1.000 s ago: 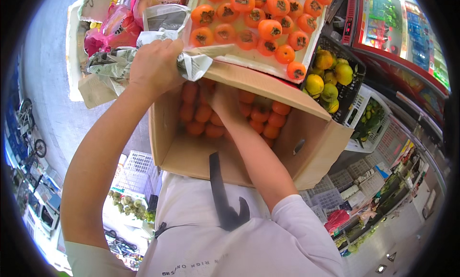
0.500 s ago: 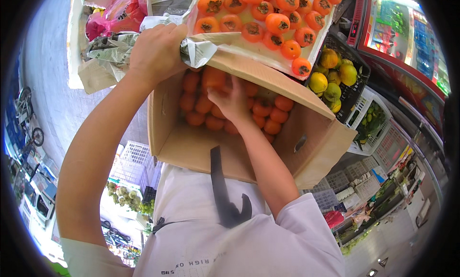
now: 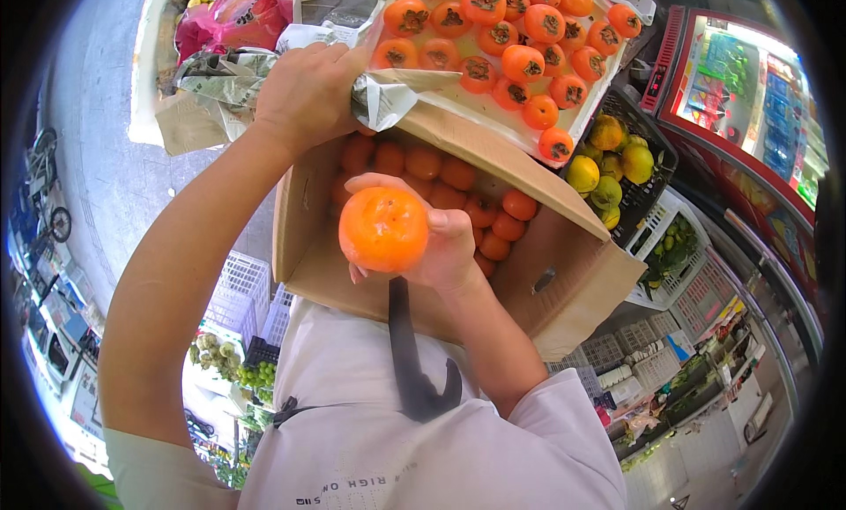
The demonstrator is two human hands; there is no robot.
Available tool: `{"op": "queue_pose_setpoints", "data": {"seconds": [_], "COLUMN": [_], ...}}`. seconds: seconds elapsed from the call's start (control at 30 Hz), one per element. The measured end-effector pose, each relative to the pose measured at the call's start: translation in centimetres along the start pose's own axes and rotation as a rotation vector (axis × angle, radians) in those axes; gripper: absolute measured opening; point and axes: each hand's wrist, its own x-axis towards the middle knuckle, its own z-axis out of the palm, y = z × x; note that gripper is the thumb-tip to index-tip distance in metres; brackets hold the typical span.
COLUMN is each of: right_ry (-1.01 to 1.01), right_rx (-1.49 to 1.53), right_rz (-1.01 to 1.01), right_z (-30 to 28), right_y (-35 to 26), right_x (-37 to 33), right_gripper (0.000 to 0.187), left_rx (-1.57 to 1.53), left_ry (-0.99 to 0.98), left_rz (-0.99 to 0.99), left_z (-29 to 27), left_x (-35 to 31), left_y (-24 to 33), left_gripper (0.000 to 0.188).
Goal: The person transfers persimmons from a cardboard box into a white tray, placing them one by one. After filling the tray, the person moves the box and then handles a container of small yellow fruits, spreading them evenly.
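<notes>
An orange persimmon [image 3: 383, 230] is held up above the cardboard box [image 3: 344, 268], smooth end uppermost, with the fingers of my right hand [image 3: 445, 245] curled around it. Inside that open, tilted box, several more persimmons [image 3: 423, 163] lie packed along the far side. At the box's far left corner my left hand [image 3: 308, 96] is closed on a crumpled newspaper sheet [image 3: 385, 103], which sticks out on both sides of the fist. Whether it also grips the box edge is hidden.
Beyond the box, a white tray [image 3: 432, 80] bears many persimmons, stem ends up. To its right stand a black crate [image 3: 667, 148] of yellow-green fruit and a red-framed display fridge [image 3: 736, 144]. Pink plastic bags [image 3: 233, 16] lie at the far left.
My right hand has come up out of the box toward me with a persimmon. My left hand keeps its grip on the newspaper at the corner.
</notes>
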Motion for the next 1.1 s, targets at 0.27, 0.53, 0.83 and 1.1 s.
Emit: {"op": "queue_pose_setpoints", "data": {"seconds": [0.27,0.53,0.83,1.1], "right_ry": [0.469,1.100,1.284,0.953], "right_rx": [-0.349,-1.055,-2.069,-1.981], "right_rz": [-0.073,-0.187,-0.483,-0.231], "right_z": [-5.9,-12.0,-11.6,-13.8], "right_y": [-1.3,-4.3,1.3,2.7], "right_x": [-4.4,-3.0,0.4,6.9], "right_gripper": [0.064,0.055,0.041,0.025], "left_rx": [-0.011,-0.036,-0.040,-0.006], "left_ry": [-0.029,-0.024,0.016,0.025], "left_rz": [0.016,-0.008,0.004,0.001], "left_z": [0.1,-0.3,-0.4,-0.2], "left_x": [-0.3,0.2,-0.4,0.0], "left_y": [-0.6,-1.2,-0.4,0.6], "left_gripper": [0.051,0.048,0.043,0.041]}}
